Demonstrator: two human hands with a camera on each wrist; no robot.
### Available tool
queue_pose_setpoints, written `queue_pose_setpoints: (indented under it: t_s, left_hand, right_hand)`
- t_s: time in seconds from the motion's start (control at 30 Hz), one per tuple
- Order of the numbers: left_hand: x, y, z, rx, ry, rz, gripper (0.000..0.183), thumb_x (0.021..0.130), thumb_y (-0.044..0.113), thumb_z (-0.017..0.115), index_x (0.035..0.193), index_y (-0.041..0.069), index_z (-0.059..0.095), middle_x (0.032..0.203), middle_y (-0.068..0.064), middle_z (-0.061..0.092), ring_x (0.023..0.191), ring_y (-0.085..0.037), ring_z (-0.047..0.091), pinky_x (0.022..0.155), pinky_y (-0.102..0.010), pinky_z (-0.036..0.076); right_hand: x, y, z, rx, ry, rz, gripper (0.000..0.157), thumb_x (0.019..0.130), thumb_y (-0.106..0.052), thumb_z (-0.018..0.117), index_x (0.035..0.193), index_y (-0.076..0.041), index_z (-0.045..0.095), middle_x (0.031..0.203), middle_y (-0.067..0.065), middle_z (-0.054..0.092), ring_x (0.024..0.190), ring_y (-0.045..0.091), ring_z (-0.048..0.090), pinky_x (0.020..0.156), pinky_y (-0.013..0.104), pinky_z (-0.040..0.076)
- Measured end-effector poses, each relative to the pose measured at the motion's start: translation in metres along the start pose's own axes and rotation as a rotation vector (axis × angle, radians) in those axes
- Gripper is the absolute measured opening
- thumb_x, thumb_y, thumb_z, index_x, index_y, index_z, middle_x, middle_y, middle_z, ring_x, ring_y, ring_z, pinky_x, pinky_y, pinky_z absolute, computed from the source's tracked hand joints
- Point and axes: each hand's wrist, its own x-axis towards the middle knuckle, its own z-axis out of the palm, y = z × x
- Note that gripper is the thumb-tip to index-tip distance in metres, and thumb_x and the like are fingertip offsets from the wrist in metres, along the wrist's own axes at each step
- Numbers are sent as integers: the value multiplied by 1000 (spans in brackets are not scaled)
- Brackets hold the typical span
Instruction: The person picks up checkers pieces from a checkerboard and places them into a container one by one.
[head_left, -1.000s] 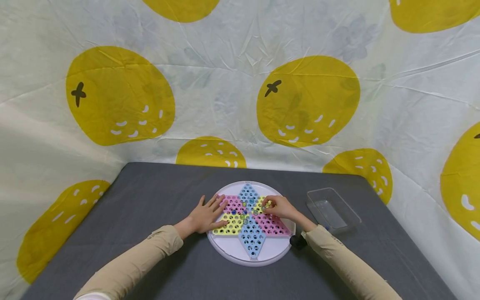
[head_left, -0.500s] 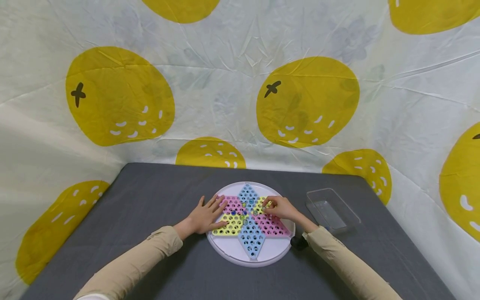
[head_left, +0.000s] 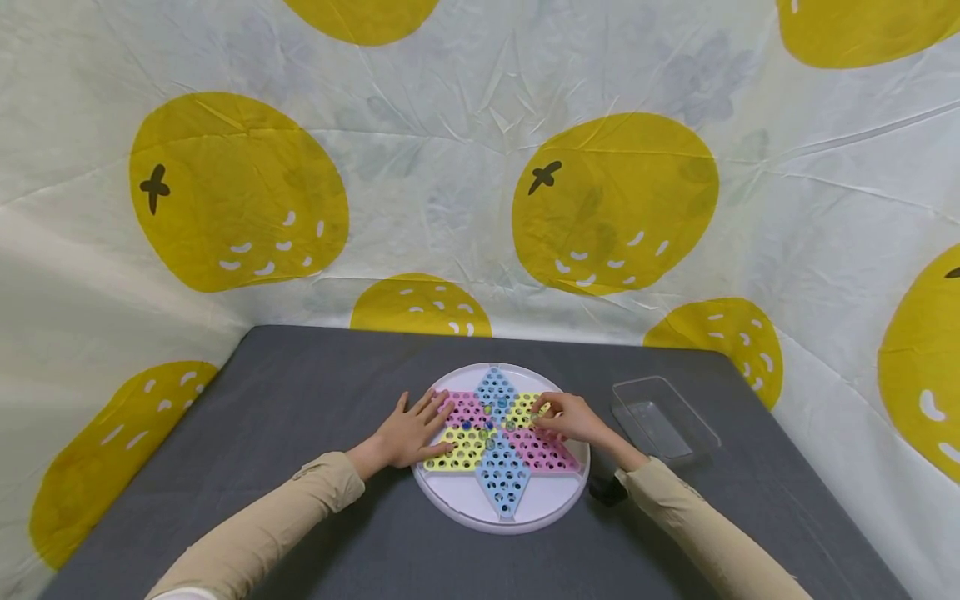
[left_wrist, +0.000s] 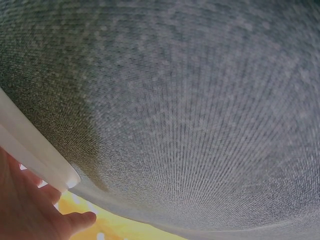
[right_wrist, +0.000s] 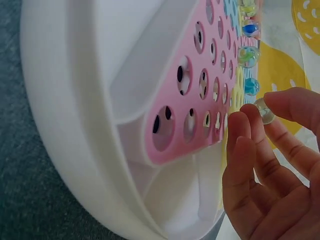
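A round white Chinese checkers board [head_left: 457, 500] with a pink, yellow and blue star of holes rests on the table. My left hand [head_left: 405, 435] lies with fingers spread over the board's left side. At the right yellow point, my right hand [head_left: 573, 418] pinches a clear marble [right_wrist: 265, 112] between thumb and fingertips. In the right wrist view, a light blue marble [right_wrist: 251, 86] and a green-swirled marble [right_wrist: 248, 56] sit close by in the holes. A dark blue marble [head_left: 467, 425] sits left of the board's centre.
Right of the board stands a clear plastic box [head_left: 693, 408]. A black object [head_left: 607, 492] shows beneath the right wrist. Dark grey cloth [head_left: 337, 367] covers the table, and a white fabric backdrop [head_left: 435, 200] with large yellow fruit prints rises behind it.
My right hand has shifted slightly to the right over the yellow point, still pinching the marble. The left hand has kept its place on the board.
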Motion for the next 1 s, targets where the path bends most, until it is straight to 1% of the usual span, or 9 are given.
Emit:
queue_pose_setpoints:
  t_s: [0.2, 0.3, 0.5, 0.63, 0.67, 0.77, 0.87, 0.9, 1.0]
  left_hand:
    - [0, 1, 1, 15, 21, 1, 71, 89, 56, 32, 143, 12, 20, 149, -11, 18, 137, -32, 17, 100, -62, 18]
    - [0, 1, 1, 21, 33, 6, 70, 89, 55, 33, 142, 11, 22, 149, -11, 20, 137, -32, 18, 100, -62, 19]
    - [0, 0, 1, 18, 30, 6, 70, 90, 55, 33, 143, 11, 22, 149, -11, 19, 137, -32, 17, 100, -62, 18]
    - [0, -2, 3, -26, 40, 17, 71, 90, 57, 30, 143, 11, 20, 150, -11, 17, 137, -33, 15, 101, -62, 15]
    - [2, -6, 10, -34, 67, 30, 72, 89, 60, 25, 144, 13, 16, 151, -10, 13, 138, -32, 11, 102, -63, 12]
    - [1, -6, 10, -74, 75, 39, 74, 89, 62, 21, 144, 14, 14, 151, -10, 11, 139, -32, 9, 102, -63, 10]
    - [1, -5, 8, -48, 62, 27, 73, 89, 60, 24, 144, 14, 15, 151, -10, 12, 138, -32, 10, 102, -63, 11]
    - [-1, -1, 0, -39, 33, 12, 71, 90, 58, 29, 143, 12, 19, 150, -11, 16, 138, -32, 13, 102, -62, 14]
    - [1, 0, 0, 7, 15, 2, 69, 90, 55, 32, 143, 11, 21, 149, -12, 18, 137, -33, 16, 101, -62, 17]
  right_hand:
    - [-7, -1, -3, -17, 17, -48, 19, 82, -14, 61, 95, 0, 59, 70, 15, 61, 54, 19, 57, 41, 21, 41]
    - [-10, -1, -5, -18, 13, -57, 19, 83, -14, 60, 96, 0, 59, 71, 17, 61, 53, 21, 58, 40, 21, 40]
    - [-14, -1, -9, -23, 19, -47, 18, 82, -16, 62, 96, -3, 59, 70, 16, 63, 54, 22, 59, 41, 23, 41]
    - [-17, -2, -11, -12, 30, -37, 18, 82, -15, 62, 95, -3, 59, 71, 17, 62, 56, 23, 59, 42, 23, 42]
    - [-18, -2, -12, -10, 33, -38, 18, 82, -15, 62, 95, -3, 59, 72, 18, 62, 56, 23, 59, 42, 23, 42]
    - [-22, -2, -15, 1, 39, -33, 18, 82, -14, 61, 95, -2, 59, 73, 20, 62, 57, 25, 60, 43, 24, 43]
    - [-25, -1, -17, -4, 43, -17, 18, 83, -14, 61, 95, -2, 59, 73, 18, 63, 56, 24, 60, 45, 28, 46]
    - [-26, 0, -18, -4, 44, -7, 17, 83, -14, 61, 95, -3, 59, 72, 17, 63, 56, 24, 59, 46, 30, 47]
    - [-30, 2, -20, -8, 48, 17, 16, 83, -14, 61, 95, -4, 59, 72, 15, 63, 56, 24, 59, 48, 33, 48]
